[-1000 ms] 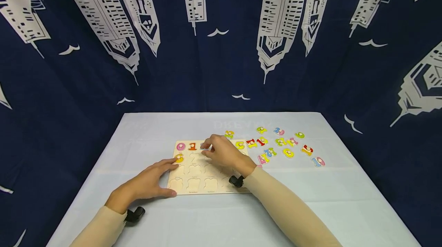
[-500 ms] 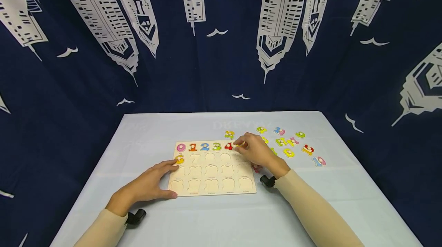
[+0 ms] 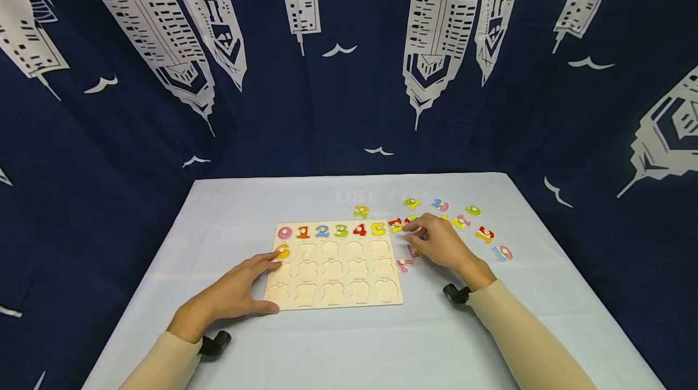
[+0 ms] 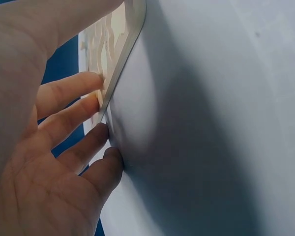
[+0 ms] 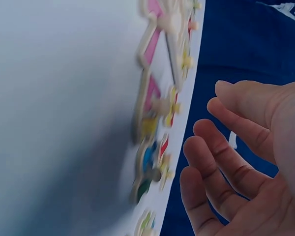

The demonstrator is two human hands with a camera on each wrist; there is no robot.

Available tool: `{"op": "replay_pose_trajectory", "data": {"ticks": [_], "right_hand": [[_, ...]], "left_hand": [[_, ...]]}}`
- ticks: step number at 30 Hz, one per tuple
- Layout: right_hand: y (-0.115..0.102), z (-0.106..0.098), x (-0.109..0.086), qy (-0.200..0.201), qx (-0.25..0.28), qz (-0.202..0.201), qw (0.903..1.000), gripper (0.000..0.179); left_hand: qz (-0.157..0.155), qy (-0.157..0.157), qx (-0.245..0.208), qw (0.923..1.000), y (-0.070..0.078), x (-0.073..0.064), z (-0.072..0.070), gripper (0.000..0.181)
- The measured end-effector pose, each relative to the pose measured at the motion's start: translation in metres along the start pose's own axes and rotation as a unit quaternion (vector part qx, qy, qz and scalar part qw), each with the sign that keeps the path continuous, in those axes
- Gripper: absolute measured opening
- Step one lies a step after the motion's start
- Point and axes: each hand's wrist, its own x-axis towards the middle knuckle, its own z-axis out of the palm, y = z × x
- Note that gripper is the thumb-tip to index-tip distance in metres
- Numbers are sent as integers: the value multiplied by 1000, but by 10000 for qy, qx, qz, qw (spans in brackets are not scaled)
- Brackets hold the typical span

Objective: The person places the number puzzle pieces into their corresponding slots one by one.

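Note:
A pale wooden number puzzle board (image 3: pixel 317 260) lies on the table. Number pieces 0 to 5 fill its top row, and a yellow 6 (image 3: pixel 283 251) sits at the left of the second row. My left hand (image 3: pixel 231 286) rests along the board's left edge, fingertips near the 6 and thumb at the lower corner. My right hand (image 3: pixel 438 243) hovers over the loose number pieces right of the board, its fingers loosely bent with nothing between them. In the right wrist view, pegged pieces in pink (image 5: pixel 150 92) and blue and green (image 5: pixel 146 164) lie beyond its fingertips.
More loose pieces lie to the right, among them a red and yellow one (image 3: pixel 484 235), a 10 (image 3: pixel 502 254) and a green 0 (image 3: pixel 472 211). Another piece (image 3: pixel 361 212) lies behind the board. A dark blue printed cloth (image 3: pixel 322 111) hangs behind the white table (image 3: pixel 327 347).
My right hand has moved right, from over the board's top row past the 5 to the loose pieces, uncovering the whole row. My left hand has stayed at the board's edge.

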Motion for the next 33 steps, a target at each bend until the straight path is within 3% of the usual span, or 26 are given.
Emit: {"op": "replay_pose_trajectory", "data": {"ticks": [9, 15, 22, 28, 33], "right_hand": [[20, -14, -12, 97, -117, 206, 9997, 23], [28, -17, -19, 130, -242, 67, 9996, 24], [26, -10, -28, -461, -39, -371, 9982, 31], [13, -3, -26, -1065, 117, -906, 9901, 31], [6, 2, -22, -1278, -79, -1240, 9840, 25]], "left_hand": [[7, -1, -56, 10000, 1, 1, 0, 98], [13, -8, -66, 10000, -1, 2, -1, 98], [-50, -26, -48, 10000, -4, 0, 0, 99], [-23, -18, -39, 10000, -3, -2, -1, 98], [-10, -37, 10, 10000, -3, -1, -3, 98]]}}
